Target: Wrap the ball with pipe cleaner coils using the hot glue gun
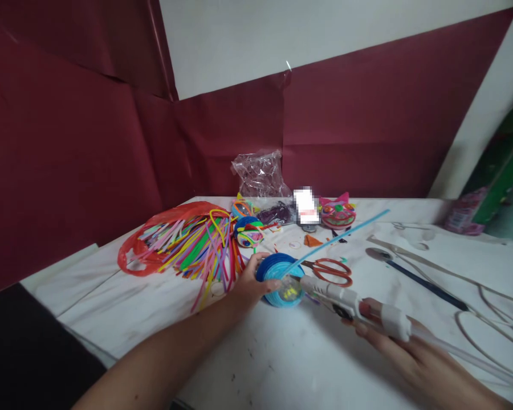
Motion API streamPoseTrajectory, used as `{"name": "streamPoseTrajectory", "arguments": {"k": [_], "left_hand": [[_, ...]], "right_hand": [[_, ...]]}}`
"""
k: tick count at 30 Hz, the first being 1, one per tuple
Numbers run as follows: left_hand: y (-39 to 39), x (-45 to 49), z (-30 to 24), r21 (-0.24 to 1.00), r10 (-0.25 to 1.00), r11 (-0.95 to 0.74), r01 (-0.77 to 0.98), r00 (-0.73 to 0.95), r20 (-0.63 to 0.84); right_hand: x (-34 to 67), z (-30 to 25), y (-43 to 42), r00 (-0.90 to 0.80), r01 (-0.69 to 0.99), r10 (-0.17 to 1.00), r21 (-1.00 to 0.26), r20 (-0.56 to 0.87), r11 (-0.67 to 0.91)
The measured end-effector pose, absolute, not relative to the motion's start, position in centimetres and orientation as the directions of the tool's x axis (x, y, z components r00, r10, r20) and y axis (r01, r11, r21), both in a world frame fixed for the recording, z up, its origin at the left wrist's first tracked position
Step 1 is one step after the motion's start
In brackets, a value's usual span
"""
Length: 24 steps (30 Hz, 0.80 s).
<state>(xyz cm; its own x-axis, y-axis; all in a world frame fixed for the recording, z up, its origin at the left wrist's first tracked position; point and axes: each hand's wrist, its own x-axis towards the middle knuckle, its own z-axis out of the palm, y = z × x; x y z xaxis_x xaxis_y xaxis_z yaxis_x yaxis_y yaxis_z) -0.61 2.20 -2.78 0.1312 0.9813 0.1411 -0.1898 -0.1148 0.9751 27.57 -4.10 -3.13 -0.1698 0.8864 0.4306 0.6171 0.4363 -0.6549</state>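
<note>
My left hand (260, 280) is closed around a round blue ball (277, 265) wound with pipe cleaners in light and dark blue. Part of its near side is unwrapped and looks clear, with something yellow inside. A light blue pipe cleaner (346, 234) sticks out from it up to the right. In my right hand (393, 336) is a white glue gun (336, 293), its nozzle at the ball's bare patch; whether it touches I cannot tell. A clear glue stick (465, 354) trails from its back end. Just behind the nozzle lie orange-handled scissors (331, 271).
To the left, a red plastic bag (130, 250) spills many coloured pipe cleaners (196, 245). Decorated balls (248, 232) and a pink cat-eared figure (337, 212) stand at the back near crumpled clear plastic (260, 173). Rightward lie a dark-handled tool (427, 285) and cords (474, 319).
</note>
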Motion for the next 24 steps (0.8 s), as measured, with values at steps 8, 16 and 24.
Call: {"name": "streamPoseTrajectory", "arguments": {"k": [8,16,24], "left_hand": [[2.1,-0.7,-2.8,0.979,0.985,-0.102,-0.175,0.122,0.124],[2.0,-0.7,-2.7,0.977,0.985,-0.118,-0.177,0.106,0.138],[2.0,-0.7,-2.5,0.983,0.983,-0.134,-0.123,0.109,0.148]], "right_hand": [[28.0,-2.7,-3.6,-0.188,0.603,0.884,-0.660,0.428,0.447],[27.0,-1.6,-4.2,-0.201,0.595,0.877,-0.657,0.437,0.464],[25.8,-0.5,-4.3,-0.266,0.521,0.864,-0.691,0.426,0.501]]}}
